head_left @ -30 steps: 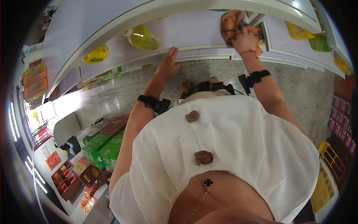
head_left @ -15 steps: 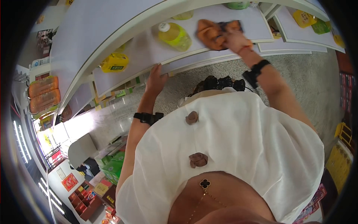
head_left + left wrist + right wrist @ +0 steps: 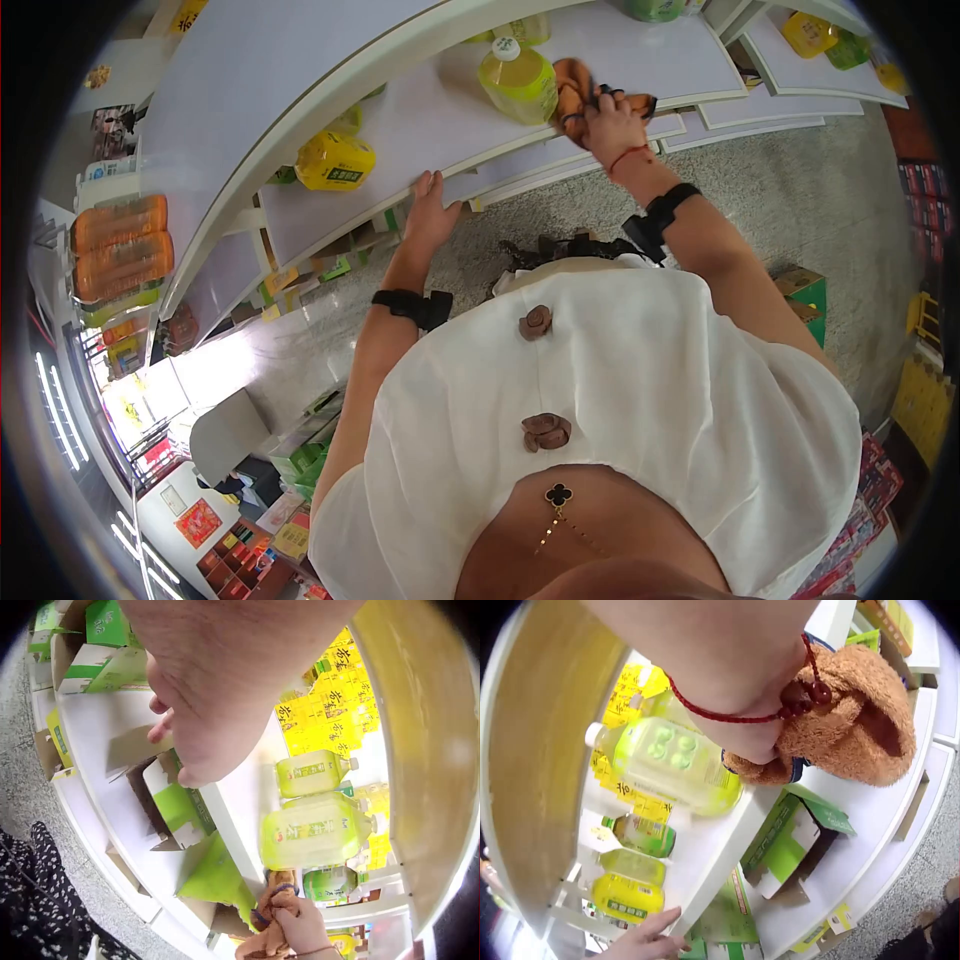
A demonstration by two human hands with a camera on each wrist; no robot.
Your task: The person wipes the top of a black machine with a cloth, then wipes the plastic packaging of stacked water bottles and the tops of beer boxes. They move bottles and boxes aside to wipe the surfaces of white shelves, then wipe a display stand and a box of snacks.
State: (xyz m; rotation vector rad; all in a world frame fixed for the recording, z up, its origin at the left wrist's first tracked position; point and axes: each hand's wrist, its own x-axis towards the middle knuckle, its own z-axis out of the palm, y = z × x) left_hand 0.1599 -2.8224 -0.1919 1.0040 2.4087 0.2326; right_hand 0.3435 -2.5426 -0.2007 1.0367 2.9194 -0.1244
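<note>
My right hand (image 3: 615, 130) grips a fluffy orange-brown cloth (image 3: 573, 100) with a dark blue edge on the white shelf. The cloth lies close beside a large yellow-green bottle (image 3: 518, 84) with a white cap; in the right wrist view the cloth (image 3: 866, 712) hangs in folds past the shelf's front edge. My left hand (image 3: 430, 212) touches that front edge farther left, fingers fairly straight and holding nothing. A yellow bottle (image 3: 336, 160) stands on the shelf to its left.
Another yellow-green bottle (image 3: 311, 772) stands beside the large one in the left wrist view. Green bottles (image 3: 652, 8) stand farther right. Below, a lower shelf holds an opened green-and-white carton (image 3: 784, 847). An upper shelf (image 3: 300, 70) overhangs this one.
My right hand has swept the cloth leftward along the shelf, from near the divider to beside the large bottle. The view has shifted; my left hand stays at the shelf edge.
</note>
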